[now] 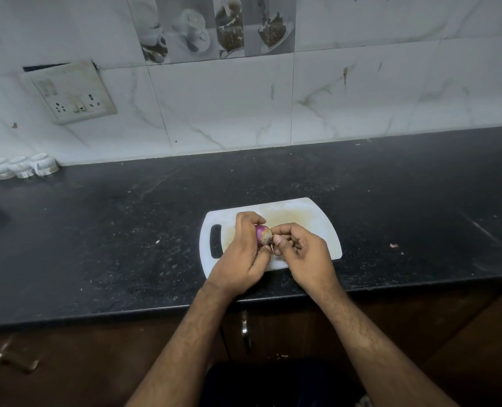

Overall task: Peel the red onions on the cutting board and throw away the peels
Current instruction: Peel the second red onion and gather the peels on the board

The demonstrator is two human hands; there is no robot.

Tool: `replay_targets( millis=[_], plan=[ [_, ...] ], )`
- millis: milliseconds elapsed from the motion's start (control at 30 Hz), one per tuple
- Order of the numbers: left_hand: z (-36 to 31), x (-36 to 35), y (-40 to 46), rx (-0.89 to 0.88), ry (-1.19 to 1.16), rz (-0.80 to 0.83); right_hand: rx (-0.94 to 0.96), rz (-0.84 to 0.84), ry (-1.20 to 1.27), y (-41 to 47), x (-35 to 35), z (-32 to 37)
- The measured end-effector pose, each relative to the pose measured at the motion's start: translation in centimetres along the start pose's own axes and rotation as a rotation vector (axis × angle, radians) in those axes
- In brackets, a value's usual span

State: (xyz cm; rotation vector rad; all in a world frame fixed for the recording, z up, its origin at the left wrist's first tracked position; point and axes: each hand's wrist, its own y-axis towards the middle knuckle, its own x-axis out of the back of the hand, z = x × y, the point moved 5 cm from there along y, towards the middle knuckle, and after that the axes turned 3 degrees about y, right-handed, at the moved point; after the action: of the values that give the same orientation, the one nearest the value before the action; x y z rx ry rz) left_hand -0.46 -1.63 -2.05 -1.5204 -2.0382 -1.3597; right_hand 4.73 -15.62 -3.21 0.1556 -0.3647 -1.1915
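Our left hand [242, 254] is curling round a small red onion [263, 235], fingers wrapped over its far side and thumb coming up from below, so the purple skin and pale root end are showing between them. Our right hand [301, 254] is closing in on that root end, thumb and forefinger pinching at it while the other fingers are folding loosely into the palm; whether a flake of peel is already caught in the pinch we cannot tell. We are holding the onion in the air just above the white cutting board [311, 218], which is lying on the dark countertop [126, 230] with its handle slot to the left and a yellowish stain across its middle. Both forearms are reaching forward from the bottom of the view and angling in toward each other, wrists over the counter's front edge. We are finding no writing we can read. A switch and socket plate [70, 95] is hanging crooked on the marble-patterned wall tiles [361, 92], and small white cups [23, 167] are sitting at the far left by the wall.
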Motion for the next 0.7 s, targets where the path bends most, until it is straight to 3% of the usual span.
replay_targets(
  millis=[267,700],
  plan=[
    [-0.3,0.2,-0.1,-0.03,-0.043,-0.023,0.013,-0.016,-0.028,0.0,0.0,-0.1],
    [-0.1,0.0,-0.2,0.012,0.033,0.028,0.219,-0.072,-0.204,-1.0,-0.6,0.5]
  ],
)
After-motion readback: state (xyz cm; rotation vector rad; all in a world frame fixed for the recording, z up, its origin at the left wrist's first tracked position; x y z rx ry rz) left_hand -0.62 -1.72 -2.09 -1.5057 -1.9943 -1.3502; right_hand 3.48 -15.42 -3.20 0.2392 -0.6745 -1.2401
